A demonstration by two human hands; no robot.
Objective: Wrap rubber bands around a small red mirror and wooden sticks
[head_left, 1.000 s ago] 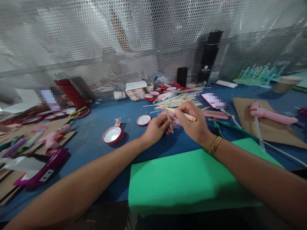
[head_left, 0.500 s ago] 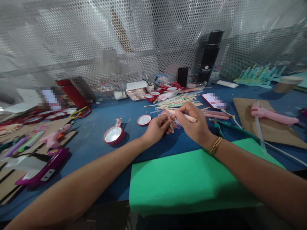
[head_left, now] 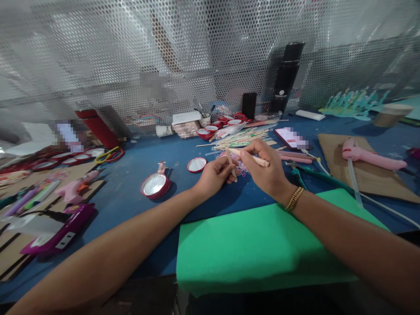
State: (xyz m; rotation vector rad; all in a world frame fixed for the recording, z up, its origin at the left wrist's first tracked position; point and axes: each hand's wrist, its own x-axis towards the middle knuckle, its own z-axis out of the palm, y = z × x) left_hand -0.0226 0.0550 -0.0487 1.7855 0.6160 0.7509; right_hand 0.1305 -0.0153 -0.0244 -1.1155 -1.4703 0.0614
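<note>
Over the blue tabletop, my left hand point(head_left: 214, 175) is closed around a flat wooden craft stick point(head_left: 229, 155), held upright with a slight tilt. My right hand point(head_left: 269, 171) pinches a pale pink pen point(head_left: 261, 161), its tip at the upper part of the stick; whether they touch I cannot tell. Beneath and behind the hands lies a tangle of pink and purple strands point(head_left: 243, 169). To the left are a small round mirror with a red rim point(head_left: 197, 164) and a larger red-rimmed round piece point(head_left: 155, 185) with a little pink figure point(head_left: 162, 167) behind it.
Green sheet point(head_left: 262, 245) covers the front edge. Thin sticks point(head_left: 239, 141) lie beyond the hands. On the right are teal-handled pliers point(head_left: 328, 177), a phone point(head_left: 290, 138) and a pink glue gun point(head_left: 374, 157) on cardboard. At left sits a purple power strip point(head_left: 65, 236); a black flask point(head_left: 285, 83) stands behind.
Both hands keep their hold and stay nearly in place. The camera view has shifted very slightly.
</note>
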